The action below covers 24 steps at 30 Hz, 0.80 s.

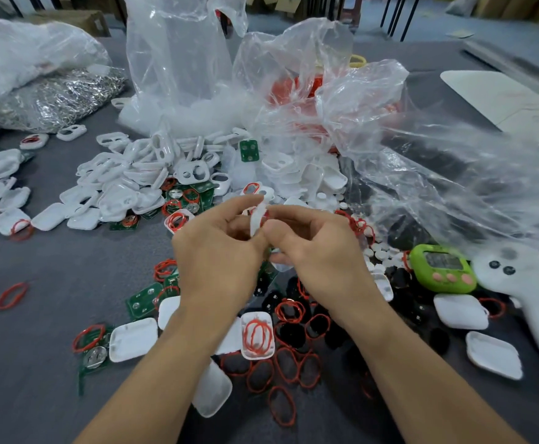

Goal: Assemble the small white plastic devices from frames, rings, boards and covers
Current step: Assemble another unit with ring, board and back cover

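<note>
Pinching from both sides, the left hand [216,248] and right hand [313,251] grip a white plastic piece [257,216] edge-on between them, possibly a frame, above red rings [289,310]. The green timer [442,267] display is too blurred to read.

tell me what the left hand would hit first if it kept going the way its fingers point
The left hand points up and right, so it would first meet the white plastic piece it pinches, then probably the right hand behind it. Depth there is hard to judge.
</note>
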Motion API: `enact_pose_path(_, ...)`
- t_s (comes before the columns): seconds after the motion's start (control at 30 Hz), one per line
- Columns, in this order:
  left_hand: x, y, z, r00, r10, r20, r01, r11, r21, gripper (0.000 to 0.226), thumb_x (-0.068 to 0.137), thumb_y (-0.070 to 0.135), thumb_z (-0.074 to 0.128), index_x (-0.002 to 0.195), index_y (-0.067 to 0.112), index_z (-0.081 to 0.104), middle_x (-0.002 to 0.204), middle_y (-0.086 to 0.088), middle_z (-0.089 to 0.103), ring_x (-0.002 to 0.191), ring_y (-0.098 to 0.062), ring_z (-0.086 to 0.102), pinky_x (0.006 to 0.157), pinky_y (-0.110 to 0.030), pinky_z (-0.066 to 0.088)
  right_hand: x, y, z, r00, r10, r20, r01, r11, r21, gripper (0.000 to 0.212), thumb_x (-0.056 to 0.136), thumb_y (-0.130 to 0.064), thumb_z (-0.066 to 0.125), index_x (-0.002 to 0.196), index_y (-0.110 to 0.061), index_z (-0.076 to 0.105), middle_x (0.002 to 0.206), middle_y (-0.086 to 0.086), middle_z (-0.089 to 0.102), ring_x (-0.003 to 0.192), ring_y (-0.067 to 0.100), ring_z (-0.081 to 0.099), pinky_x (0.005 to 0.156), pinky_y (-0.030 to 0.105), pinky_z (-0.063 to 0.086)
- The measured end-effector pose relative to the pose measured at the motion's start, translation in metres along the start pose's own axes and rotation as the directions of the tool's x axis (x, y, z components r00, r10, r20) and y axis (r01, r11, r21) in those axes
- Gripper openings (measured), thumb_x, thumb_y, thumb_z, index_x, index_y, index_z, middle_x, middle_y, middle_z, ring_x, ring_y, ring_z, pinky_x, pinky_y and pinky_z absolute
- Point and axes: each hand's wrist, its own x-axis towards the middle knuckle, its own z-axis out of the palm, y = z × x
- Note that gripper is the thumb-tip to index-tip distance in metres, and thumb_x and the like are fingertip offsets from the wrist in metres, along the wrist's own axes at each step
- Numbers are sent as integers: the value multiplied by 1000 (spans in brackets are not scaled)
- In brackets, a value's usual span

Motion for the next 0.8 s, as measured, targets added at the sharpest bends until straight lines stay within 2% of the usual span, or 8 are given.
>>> enact_pose_path(0.07,-4,-2,0,994,64,84,-68,997,45,52,74,9,75,113,44,73,78,20,76,72,2,71,72,-17,58,1,0,1,998,-66,-13,66,997,-38,16,89,-17,76,103,-21,80,95,-9,80,94,7,76,88,29,60)
enact_pose_path(0.17,-4,-2,3,971,91,222,-81,995,-53,61,73,0,79,120,38,73,100,19,78,93,1,74,86,-25,60,7,-1,-6,997,-16,-76,22,997,77,21,96,-5,68,92,-23,79,85,-4,80,81,10,77,71,21,58)
enact_pose_path(0.3,3,0,1,999,27,34,-24,995,-95,56,74,22,85,123,43,70,113,28,72,108,9,66,86,-12,54,11,-7,-15,987,143,-74,-116,952,282,24,99,-2,63,87,-16,79,79,4,80,66,12,76,55,17,56)
enact_pose_path(0.37,7,0,-2,993,-41,111,49,996,-73,46,75,34,82,119,46,72,110,24,74,105,7,68,83,-14,55,11,-7,-16,988,141,-60,-116,947,300,24,96,-1,67,83,-16,79,80,7,80,66,15,76,56,21,59)
enact_pose_path(0.43,8,0,-1,959,-79,271,129,976,-175,26,85,23,77,104,39,80,92,8,80,88,-5,75,73,-20,58,11,-7,-16,990,132,-39,-115,950,290,20,92,-3,72,78,-16,80,78,8,79,64,17,75,55,23,59)
enact_pose_path(0.53,9,4,0,956,-130,262,195,951,-239,28,92,8,72,83,32,84,76,-2,78,70,-12,74,58,-25,59,10,-4,-20,993,1,-120,-3,1000,-11,13,86,-21,83,73,-19,81,68,3,76,57,15,71,54,25,57)
enact_pose_path(0.63,14,4,-4,960,-249,130,279,897,-342,27,91,6,72,75,25,82,74,-4,76,69,-18,73,50,-25,56,13,-4,-37,931,-220,-292,76,898,-433,22,86,-38,79,68,-27,77,59,-15,70,50,3,63,53,17,50)
enact_pose_path(0.8,20,2,-10,941,-319,109,332,820,-466,36,93,3,61,66,20,77,75,-10,75,45,-18,57,39,-21,41,15,-8,-60,950,-206,-234,-37,672,-740,14,84,-20,74,77,-30,79,68,-18,71,68,6,67,73,32,60)
